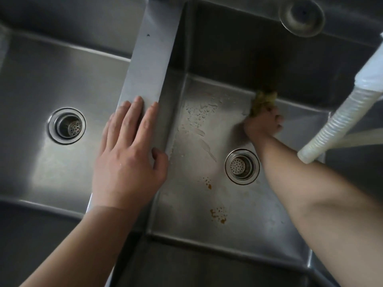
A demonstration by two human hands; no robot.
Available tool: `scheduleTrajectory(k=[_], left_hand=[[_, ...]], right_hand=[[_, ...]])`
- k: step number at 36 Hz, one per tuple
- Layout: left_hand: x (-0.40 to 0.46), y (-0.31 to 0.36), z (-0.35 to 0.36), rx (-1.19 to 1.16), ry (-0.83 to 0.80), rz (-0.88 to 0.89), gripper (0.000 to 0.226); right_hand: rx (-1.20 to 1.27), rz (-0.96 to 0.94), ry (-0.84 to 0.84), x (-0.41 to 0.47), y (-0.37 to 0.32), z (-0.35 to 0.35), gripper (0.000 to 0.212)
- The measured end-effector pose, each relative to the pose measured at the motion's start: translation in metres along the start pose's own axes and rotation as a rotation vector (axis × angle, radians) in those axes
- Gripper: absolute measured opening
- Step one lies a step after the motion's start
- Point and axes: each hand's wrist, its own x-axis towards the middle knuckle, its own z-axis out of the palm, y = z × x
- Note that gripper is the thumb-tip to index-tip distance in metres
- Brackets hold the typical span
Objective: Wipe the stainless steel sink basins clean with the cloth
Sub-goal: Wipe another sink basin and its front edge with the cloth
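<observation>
Your left hand (128,158) lies flat on the brushed stainless steel divider (149,65) between the two basins, fingers straight and only slightly spread, thumb hooked over the divider's right edge. Your right hand (262,125) is down in the right-hand stainless steel basin (207,220), fingers curled round a crumpled yellowish-green cloth (263,102). The cloth is bunched into a rough, nubbly wad, blurred at the edges, and it presses into the seam where the basin floor meets the far wall.

That basin floor is dull, streaked metal: beads and smears of water (199,114) sit to the left of your right hand, and rusty orange-brown specks (217,214) dot the floor nearer you. A round steel drain with a perforated strainer (241,166) sits just beside your right forearm. The left-hand stainless steel basin (41,79) looks smoother and drier, with its own round strainer drain (67,125) to the left of your left hand.

A white ribbed plastic hose (331,125) hangs in from the upper right, over the right basin. A round metal disc (302,16) sits at the top on the rear ledge.
</observation>
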Motion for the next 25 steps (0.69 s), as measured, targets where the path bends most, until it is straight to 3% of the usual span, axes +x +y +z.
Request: scheduleTrajectory(k=[8, 13, 21, 25], left_hand=[[0.001, -0.001, 0.002, -0.006, 0.027, 0.009, 0.069], [0.002, -0.001, 0.001, -0.007, 0.009, 0.011, 0.071], [0.002, 0.0, -0.004, -0.015, -0.051, -0.012, 0.073], [0.002, 0.0, -0.006, -0.03, -0.068, -0.012, 0.077]], right_hand=[[0.07, -0.395, -0.092, -0.022, -0.095, 0.037, 0.048], [-0.029, -0.728, -0.181, -0.069, -0.107, 0.056, 0.039], [-0.117, -0.659, -0.2, -0.154, 0.004, 0.074, 0.048], [0.343, -0.387, -0.248, -0.157, 0.027, 0.05, 0.058]])
